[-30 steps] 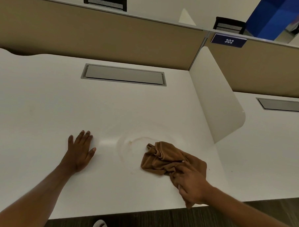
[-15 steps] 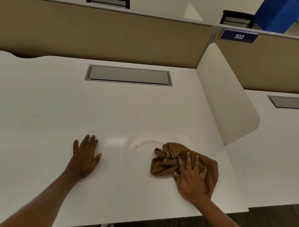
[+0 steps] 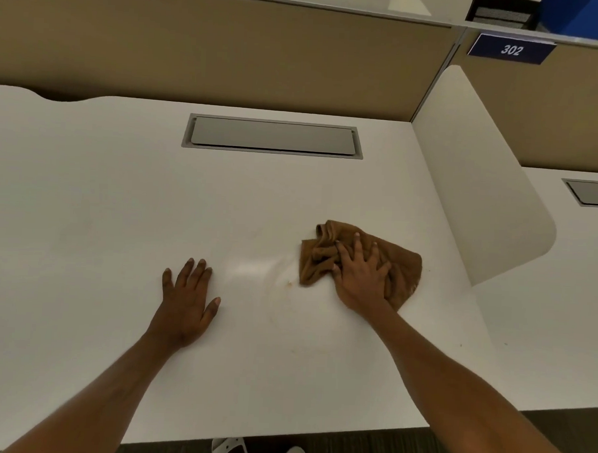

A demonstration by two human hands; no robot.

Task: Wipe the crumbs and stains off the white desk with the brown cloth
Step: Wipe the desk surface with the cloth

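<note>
Head view: right hand (image 3: 362, 275) pressed flat, fingers spread, on brown cloth (image 3: 404, 265); left hand (image 3: 188, 298) flat on white desk (image 3: 102, 217), left of cloth, fingers straight.

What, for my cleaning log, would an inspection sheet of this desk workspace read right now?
Surface: white flat desk, faint ring smear and small orange-brown speck left of the cloth.
Job's things: crumpled brown cloth lying on the desk.
Clutter: nothing seen.
Grippers: left hand flat on the desk; right hand pressing the cloth, fingers spread.
Cables: nothing seen; grey rectangular hatch closed.
Surroundings: beige partition wall, white curved side divider, blue sign reading 302.
</note>
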